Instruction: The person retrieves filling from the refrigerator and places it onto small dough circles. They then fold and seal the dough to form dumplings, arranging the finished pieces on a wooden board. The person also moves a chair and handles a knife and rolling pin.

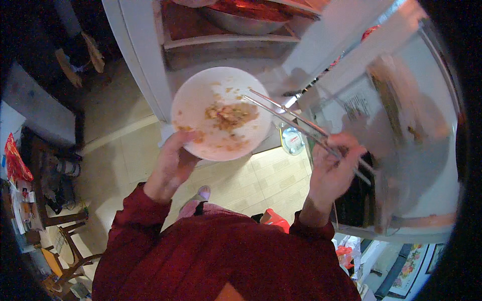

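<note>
Left hand [175, 155] grips a shallow round white bowl [193, 93] at its lower-left rim, thumb laid over the edge onto the inner face; other fingers hidden behind. Right hand [334, 168] grips a pair of long slender metal chopsticks [287, 121], fingers curled around them toward the rear.

Chopsticks: long axis slanting from lower right to upper left, tips pointing up-left, lying over the right part of the bowl. Tips just apart, rear ends projecting past the hand at lower right. Contact with the bowl: cannot tell.

Bowl: hollow side faces the viewer. Chopped brownish-yellow food [228, 116] heaped near the middle, with scraps scattered to the rim.

Beyond the bowl, a pale shelf [231, 41] bears a wide grey metal bowl [241, 25] with glossy orange-red contents [251, 7], too blurred to identify. Right: a see-through compartment [442, 165] containing a long brownish item [389, 100] and, lower, a dark block [354, 205], both smeared by blur. Beige tiled floor [271, 175] below.
</note>
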`<state>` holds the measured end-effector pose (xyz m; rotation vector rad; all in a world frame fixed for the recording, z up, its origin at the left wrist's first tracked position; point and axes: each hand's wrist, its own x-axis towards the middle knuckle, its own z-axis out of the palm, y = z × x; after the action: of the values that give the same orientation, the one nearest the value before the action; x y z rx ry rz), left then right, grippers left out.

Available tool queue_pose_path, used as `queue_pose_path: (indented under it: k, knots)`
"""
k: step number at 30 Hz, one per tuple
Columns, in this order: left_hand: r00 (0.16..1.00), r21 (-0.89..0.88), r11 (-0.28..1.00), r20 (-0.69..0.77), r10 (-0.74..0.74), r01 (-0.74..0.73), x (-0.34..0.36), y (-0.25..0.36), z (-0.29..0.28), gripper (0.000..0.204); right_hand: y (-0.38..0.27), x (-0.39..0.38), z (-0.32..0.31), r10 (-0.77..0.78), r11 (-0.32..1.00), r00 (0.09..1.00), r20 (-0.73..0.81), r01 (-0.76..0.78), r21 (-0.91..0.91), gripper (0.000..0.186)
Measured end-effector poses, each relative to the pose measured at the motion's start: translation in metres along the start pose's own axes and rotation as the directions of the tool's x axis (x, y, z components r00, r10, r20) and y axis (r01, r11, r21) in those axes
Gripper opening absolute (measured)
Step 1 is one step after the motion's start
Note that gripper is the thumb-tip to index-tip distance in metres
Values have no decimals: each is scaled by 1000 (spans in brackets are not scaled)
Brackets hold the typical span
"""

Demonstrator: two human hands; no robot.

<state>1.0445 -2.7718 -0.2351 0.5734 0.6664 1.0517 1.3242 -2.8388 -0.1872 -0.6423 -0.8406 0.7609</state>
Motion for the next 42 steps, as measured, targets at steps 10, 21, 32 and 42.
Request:
queue_pose_path:
  k: [10, 21, 32, 42]
  knots:
    - [961, -67, 989, -253, 110, -131, -129, -83, 8, 67, -224, -128, -151, -412, 763, 907, -88, 290, -578, 40]
    - [975, -65, 990, -190, 112, -126, -259, -91, 23, 70, -299, -109, -359, -269, 319, 916, -296, -206, -925, 47]
    - [907, -125, 943, -337, 253, -309, -389, -41, -59, 65, -246, -217, -132, -397, 262, 872, -286, -191, -946, 33]
    - [718, -218, 804, -615, 327, -553, -565, 13, -209, 47, -43, -201, 234, -402, 141, 895, 193, 269, -953, 60]
